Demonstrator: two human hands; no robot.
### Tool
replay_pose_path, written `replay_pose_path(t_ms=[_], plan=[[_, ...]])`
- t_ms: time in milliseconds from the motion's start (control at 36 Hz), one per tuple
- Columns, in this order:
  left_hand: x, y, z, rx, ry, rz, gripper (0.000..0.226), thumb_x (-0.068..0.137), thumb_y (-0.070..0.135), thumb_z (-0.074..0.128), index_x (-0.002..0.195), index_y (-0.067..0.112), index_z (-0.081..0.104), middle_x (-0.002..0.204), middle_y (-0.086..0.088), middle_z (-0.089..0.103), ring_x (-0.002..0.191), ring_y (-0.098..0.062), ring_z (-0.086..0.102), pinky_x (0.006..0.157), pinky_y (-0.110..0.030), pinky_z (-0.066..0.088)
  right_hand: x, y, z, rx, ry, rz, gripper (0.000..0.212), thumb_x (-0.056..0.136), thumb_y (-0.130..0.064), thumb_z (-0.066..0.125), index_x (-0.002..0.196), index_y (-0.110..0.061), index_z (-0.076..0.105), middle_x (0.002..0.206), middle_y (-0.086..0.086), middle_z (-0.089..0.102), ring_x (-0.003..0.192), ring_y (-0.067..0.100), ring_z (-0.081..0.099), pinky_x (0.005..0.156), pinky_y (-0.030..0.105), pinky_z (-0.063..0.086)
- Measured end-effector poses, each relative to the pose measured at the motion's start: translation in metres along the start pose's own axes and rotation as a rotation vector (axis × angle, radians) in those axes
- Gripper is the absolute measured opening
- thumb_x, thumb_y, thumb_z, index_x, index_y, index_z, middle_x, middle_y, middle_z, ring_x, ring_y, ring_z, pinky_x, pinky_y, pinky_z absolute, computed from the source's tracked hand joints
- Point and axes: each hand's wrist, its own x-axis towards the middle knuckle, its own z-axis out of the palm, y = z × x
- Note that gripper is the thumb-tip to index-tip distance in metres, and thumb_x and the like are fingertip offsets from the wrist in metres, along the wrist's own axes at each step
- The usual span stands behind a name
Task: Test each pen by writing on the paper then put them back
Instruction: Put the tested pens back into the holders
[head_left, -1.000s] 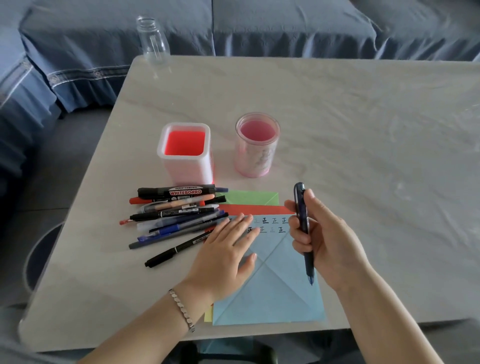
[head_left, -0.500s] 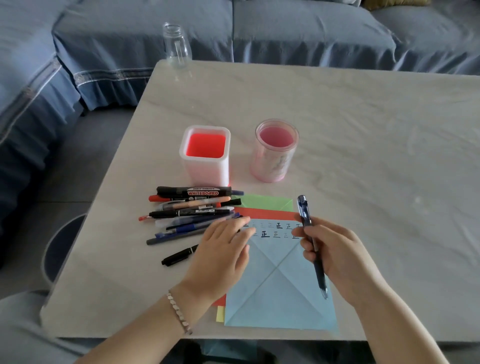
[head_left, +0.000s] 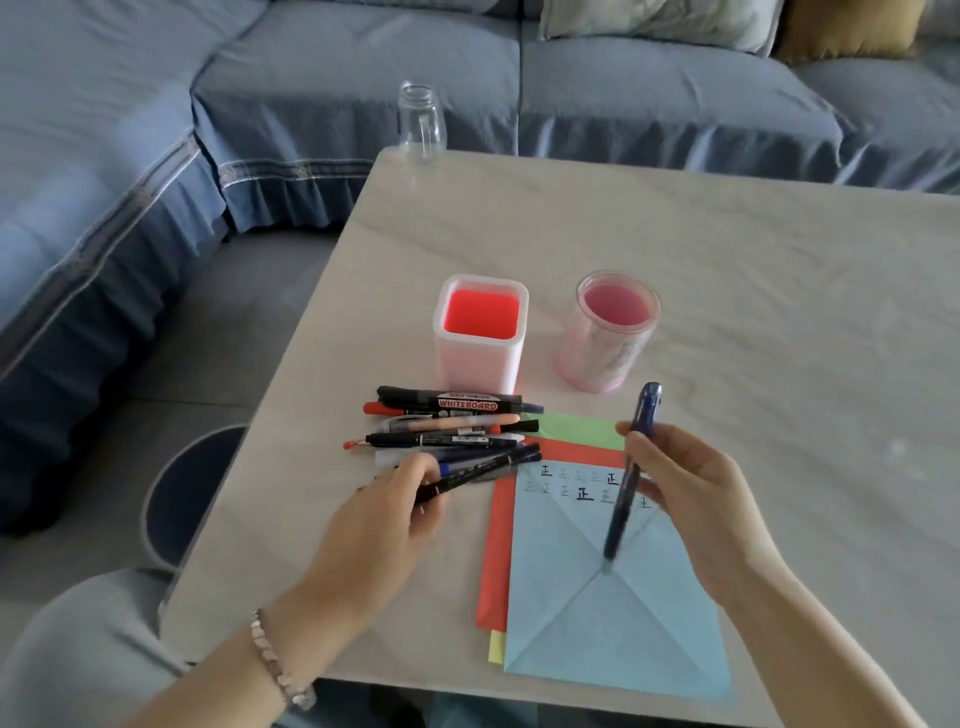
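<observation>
My right hand (head_left: 691, 499) holds a dark blue pen (head_left: 631, 475) nearly upright, tip down just above the light blue paper (head_left: 613, 613). The paper carries two rows of written characters near its top edge. My left hand (head_left: 379, 525) grips a thin black pen (head_left: 483, 470) at the near edge of a pile of pens and markers (head_left: 447, 421). A black marker labelled WHITEBOARD (head_left: 452, 401) lies at the far side of the pile. Behind the pile stand a square white holder with a red inside (head_left: 480, 332) and a round pink cup (head_left: 608, 332), both with no pens visible in them.
Red (head_left: 496, 545), green (head_left: 576, 428) and yellow (head_left: 497, 647) sheets stick out from under the blue paper. A clear glass bottle (head_left: 420, 122) stands at the table's far left corner. The marble table (head_left: 753, 291) is ringed by a blue sofa (head_left: 260, 104); a round stool (head_left: 182, 493) sits left.
My left hand came off the blue paper, slid left and picked up the thin black pen from the table. The right hand with the blue pen lifted slightly. The camera view shifted left.
</observation>
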Motion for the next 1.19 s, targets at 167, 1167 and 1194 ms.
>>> replay_pose_path(t_ms=[167, 1167, 1194], plan=[[0.034, 0.025, -0.031, -0.488, 0.364, 0.018, 0.017, 0.077, 0.015, 0.072, 0.082, 0.029, 0.064, 0.081, 0.008, 0.068, 0.078, 0.000, 0.063, 0.072, -0.013, 0.047, 0.020, -0.049, 0.014, 0.019, 0.108, -0.427, 0.028, 0.086, -0.001, 0.058, 0.081, -0.028, 0.060, 0.070, -0.012, 0.068, 0.065, 0.005, 0.064, 0.073, 0.025, 0.054], [0.114, 0.042, -0.006, -0.500, 0.211, -0.138, 0.067, 0.074, 0.017, 0.077, 0.111, 0.046, 0.029, 0.101, 0.025, 0.045, 0.084, 0.024, 0.047, 0.064, 0.004, 0.036, 0.099, -0.037, 0.014, -0.799, 0.141, -0.310, 0.105, 0.065, -0.040, 0.078, 0.146, -0.022, 0.013, 0.144, 0.004, 0.033, 0.126, 0.025, 0.042, 0.094, 0.036, 0.039], [0.114, 0.043, -0.005, -0.532, 0.216, -0.137, 0.066, 0.074, 0.018, 0.078, 0.112, 0.045, 0.031, 0.102, 0.022, 0.046, 0.087, 0.018, 0.050, 0.063, 0.003, 0.038, 0.095, -0.035, 0.013, -0.799, 0.139, -0.309, 0.106, 0.064, -0.041, 0.078, 0.146, -0.023, 0.013, 0.144, 0.004, 0.034, 0.126, 0.025, 0.042, 0.094, 0.036, 0.039]])
